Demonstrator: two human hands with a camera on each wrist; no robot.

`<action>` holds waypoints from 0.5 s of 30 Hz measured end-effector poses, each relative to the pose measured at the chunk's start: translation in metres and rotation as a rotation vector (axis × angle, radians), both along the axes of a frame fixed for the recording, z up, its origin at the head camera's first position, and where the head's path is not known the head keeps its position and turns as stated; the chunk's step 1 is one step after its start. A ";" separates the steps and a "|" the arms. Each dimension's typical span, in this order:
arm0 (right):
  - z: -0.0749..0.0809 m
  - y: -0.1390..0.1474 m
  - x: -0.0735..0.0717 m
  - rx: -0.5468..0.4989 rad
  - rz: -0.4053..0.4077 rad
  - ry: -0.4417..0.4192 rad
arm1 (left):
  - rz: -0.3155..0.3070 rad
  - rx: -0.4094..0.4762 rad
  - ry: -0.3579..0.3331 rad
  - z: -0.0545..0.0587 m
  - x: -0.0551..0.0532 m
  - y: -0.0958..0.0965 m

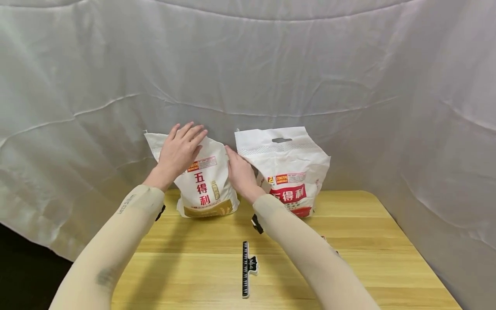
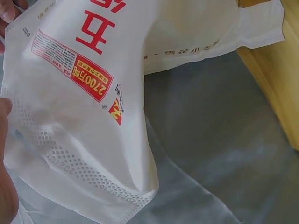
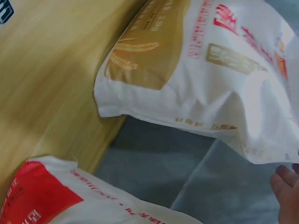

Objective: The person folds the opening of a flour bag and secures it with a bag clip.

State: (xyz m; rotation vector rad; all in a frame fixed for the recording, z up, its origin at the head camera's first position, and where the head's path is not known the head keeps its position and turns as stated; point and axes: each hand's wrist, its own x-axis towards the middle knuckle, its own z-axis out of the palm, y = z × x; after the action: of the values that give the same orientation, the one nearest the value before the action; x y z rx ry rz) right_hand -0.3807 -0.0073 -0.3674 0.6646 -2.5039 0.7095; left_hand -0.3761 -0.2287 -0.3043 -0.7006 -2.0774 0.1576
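Observation:
My left hand (image 1: 180, 148) lies over the top of a white flour bag (image 1: 211, 187) with red lettering and a gold base, its fingers stretched out. At the bag's upper right corner, my right hand (image 1: 241, 172) touches the side with its fingers extended. In the right wrist view, part of that hand (image 3: 287, 189) shows at the lower right, right by the corner of the bag (image 3: 224, 100). The left wrist view shows the bag's folded, perforated top edge, with the left hand (image 2: 5, 177) along it. This bag stands upright at the back of the table.
A second flour bag (image 1: 286, 159), with red panels and a handle slot, stands just right of my right hand. A black-and-white clip (image 1: 245, 269) with a piano-key pattern lies on the wooden table (image 1: 201, 275). A grey curtain (image 1: 248, 64) hangs behind.

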 end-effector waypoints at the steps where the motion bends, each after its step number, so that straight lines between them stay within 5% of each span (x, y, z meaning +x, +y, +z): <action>1: 0.000 0.000 -0.001 0.000 -0.019 0.011 | -0.009 0.005 0.011 0.000 0.000 0.001; 6: -0.002 -0.001 -0.004 -0.001 -0.087 0.095 | -0.055 0.027 0.060 0.001 -0.001 0.007; 15: -0.007 0.007 -0.004 -0.017 -0.044 0.145 | -0.062 0.062 0.000 -0.002 0.004 0.008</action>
State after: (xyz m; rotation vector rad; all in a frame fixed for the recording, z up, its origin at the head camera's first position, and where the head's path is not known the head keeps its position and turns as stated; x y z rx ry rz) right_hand -0.3844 -0.0005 -0.3742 0.6295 -2.3694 0.6428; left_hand -0.3720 -0.2206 -0.3061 -0.7268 -2.0487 0.0582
